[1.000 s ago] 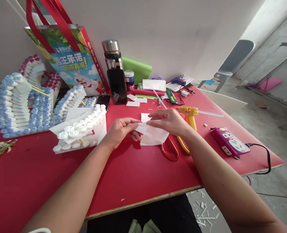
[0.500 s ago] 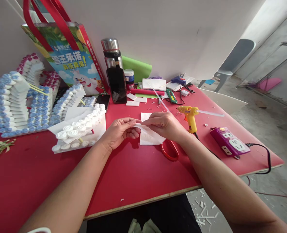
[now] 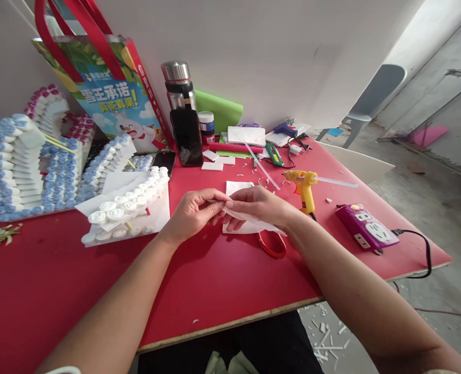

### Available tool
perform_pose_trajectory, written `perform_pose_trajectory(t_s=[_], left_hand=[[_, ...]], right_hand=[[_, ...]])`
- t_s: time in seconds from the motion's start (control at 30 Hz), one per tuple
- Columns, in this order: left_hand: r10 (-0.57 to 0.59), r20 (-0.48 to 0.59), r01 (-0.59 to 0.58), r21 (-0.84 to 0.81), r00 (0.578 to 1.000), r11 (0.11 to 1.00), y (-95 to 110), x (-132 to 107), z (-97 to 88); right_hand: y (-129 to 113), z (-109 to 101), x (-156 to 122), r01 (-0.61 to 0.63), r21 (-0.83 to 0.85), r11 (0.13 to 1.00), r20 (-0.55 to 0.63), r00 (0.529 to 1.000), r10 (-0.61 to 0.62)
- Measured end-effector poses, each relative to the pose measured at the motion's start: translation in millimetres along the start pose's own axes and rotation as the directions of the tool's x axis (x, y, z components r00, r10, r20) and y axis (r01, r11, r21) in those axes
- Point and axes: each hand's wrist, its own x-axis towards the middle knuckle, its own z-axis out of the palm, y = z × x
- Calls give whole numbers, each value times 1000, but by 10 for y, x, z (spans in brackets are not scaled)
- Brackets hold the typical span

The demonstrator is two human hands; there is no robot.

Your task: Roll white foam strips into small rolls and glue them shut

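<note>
My left hand (image 3: 193, 213) and my right hand (image 3: 254, 205) meet over the middle of the red table (image 3: 215, 280). Both pinch the end of a thin white paper strip (image 3: 249, 221) that trails to the right under my right wrist. A white paper sheet (image 3: 236, 188) lies flat beneath the hands. Red-handled scissors (image 3: 271, 244) lie just right of it, partly covered by my right forearm. A yellow glue gun (image 3: 303, 188) stands close behind my right wrist.
A white foam model with rolled paper flowers (image 3: 125, 208) sits left of my hands, blue-flowered ones (image 3: 39, 166) behind it. A printed bag (image 3: 109, 98), flask (image 3: 178, 85), phone (image 3: 186, 137) and craft supplies line the wall. A purple power strip (image 3: 366, 231) lies right.
My right hand has slid left to meet my left hand, and the fingers of both have closed on the strip. The strip now trails out under my right wrist.
</note>
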Motion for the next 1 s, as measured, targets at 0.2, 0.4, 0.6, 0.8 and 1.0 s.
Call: perform_pose_trajectory(t_s=[0.2, 0.4, 0.6, 0.8, 1.0], left_hand=[[-5, -64, 11, 85, 998, 996, -60, 24, 3], [-153, -45, 145, -147, 987, 978, -148, 61, -6], [-117, -22, 112, -166, 993, 980, -97, 51, 14], [-98, -53, 92, -110, 994, 990, -104, 56, 18], [-55, -67, 54, -20, 996, 998, -134, 70, 14]], right_hand=[[38, 24, 25, -91, 38, 995, -30, 995, 92], [19, 64, 9, -46, -192, 980, -136, 991, 20], [59, 16, 35, -41, 53, 998, -23, 999, 42], [99, 1, 56, -2, -19, 1000, -128, 992, -1], [77, -21, 52, -5, -15, 1000, -123, 992, 3]])
